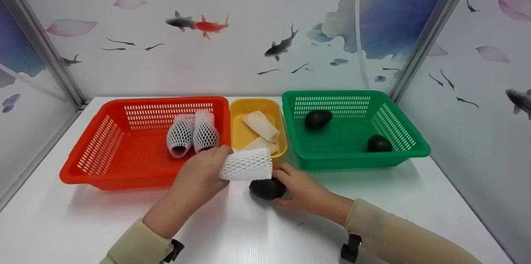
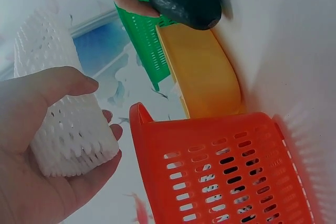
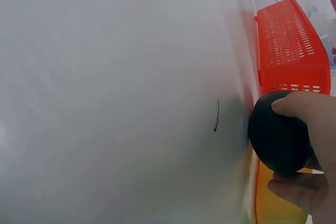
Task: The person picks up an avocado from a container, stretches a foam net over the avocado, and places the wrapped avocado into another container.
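My left hand (image 1: 204, 171) grips a white foam net sleeve (image 1: 247, 164), thumb on one side and fingers curled round the other, as the left wrist view (image 2: 73, 129) shows. Its open end points right, over the dark avocado (image 1: 265, 189). That avocado is in my right hand (image 1: 302, 189), pinched between thumb and fingers close over the white table in front of the yellow bin. In the right wrist view the avocado (image 3: 278, 132) is held by its side. The sleeve hides part of its top in the head view.
A red basket (image 1: 137, 164) at left holds two avocados in foam nets (image 1: 181, 133). The small yellow bin (image 1: 237, 108) in the middle has loose foam nets (image 1: 260, 125). At right, a green basket (image 1: 344, 160) contains two bare avocados (image 1: 318, 119). Patterned walls enclose the table.
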